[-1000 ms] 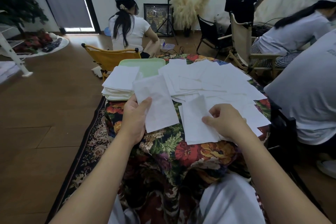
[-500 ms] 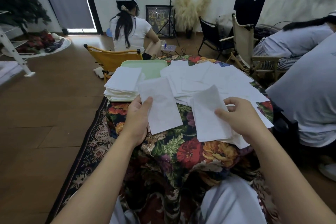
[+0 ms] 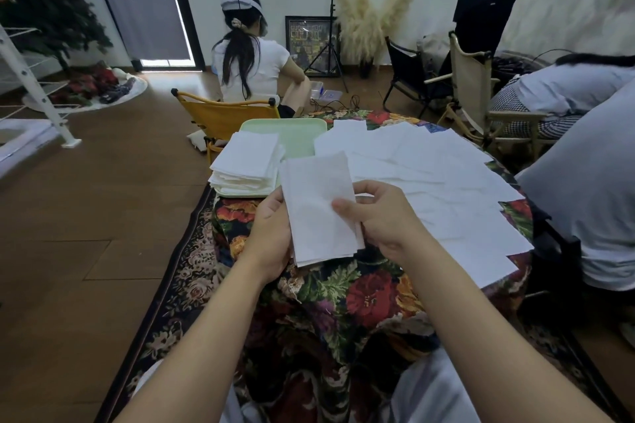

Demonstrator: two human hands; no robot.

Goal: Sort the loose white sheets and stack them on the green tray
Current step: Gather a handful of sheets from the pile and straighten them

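Note:
Both hands hold a small bundle of white sheets (image 3: 318,206) above the near part of the floral table. My left hand (image 3: 271,237) grips its left edge and my right hand (image 3: 381,220) pinches its right edge. Beyond it lies the green tray (image 3: 295,137) at the table's far left, with a neat stack of white sheets (image 3: 245,165) on its left half. Many loose white sheets (image 3: 429,182) are spread over the right and far part of the table.
The table wears a dark floral cloth (image 3: 343,302) over a patterned rug. A yellow chair (image 3: 223,113) stands right behind the tray, with a seated person beyond it. Another person in a grey-white shirt (image 3: 591,175) sits close at the right edge. Wood floor lies to the left.
My right hand lifted a sheet from the loose pile and carried it left onto the sheet in my left hand. Both hands now hold the sheets together.

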